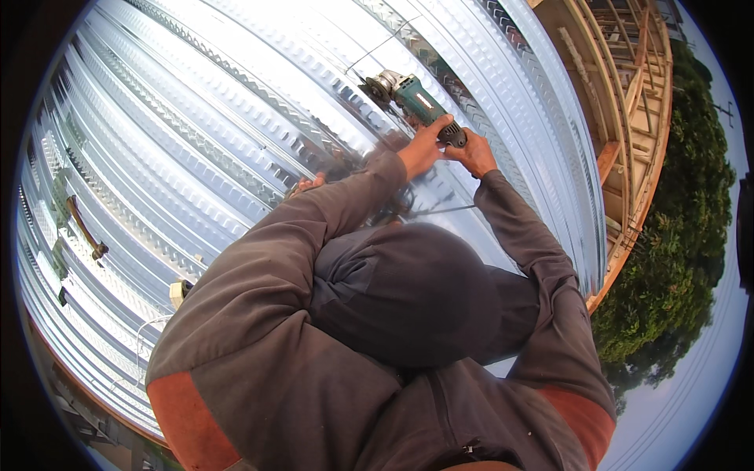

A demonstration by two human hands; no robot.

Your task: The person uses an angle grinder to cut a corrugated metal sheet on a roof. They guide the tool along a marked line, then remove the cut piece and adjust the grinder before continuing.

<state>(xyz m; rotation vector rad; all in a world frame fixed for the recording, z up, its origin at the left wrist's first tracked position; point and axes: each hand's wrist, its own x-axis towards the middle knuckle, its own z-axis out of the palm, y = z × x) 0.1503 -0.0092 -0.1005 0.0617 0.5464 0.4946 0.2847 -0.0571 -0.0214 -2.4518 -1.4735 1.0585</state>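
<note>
Left hand (425, 147): clamped on teal angle grinder (419, 100), rear half of body | right hand (476, 154): clamped at its tail end, just beside left | grinder: over ribbed metal decking (196, 149), head pointing away; disc contact: cannot tell | brown-handled tool (85, 226): on decking, far left.

Head view, one entry: wide fisheye camera, left of a side-by-side pair, worn on the head. Aim: downward and forward, past the wearer's own jacket (314, 392). Nearest: jacket and sleeves (271, 235), large across the lower half. Middle range: left hand (423, 147) and right hand (476, 154), above centre, smaller. Beneath and beyond: metal sheets (212, 118), upper and left field, bowed toward the rim. Farthest: trees (667, 251) and sky (719, 345), right side. Field: round, corners black.
</note>
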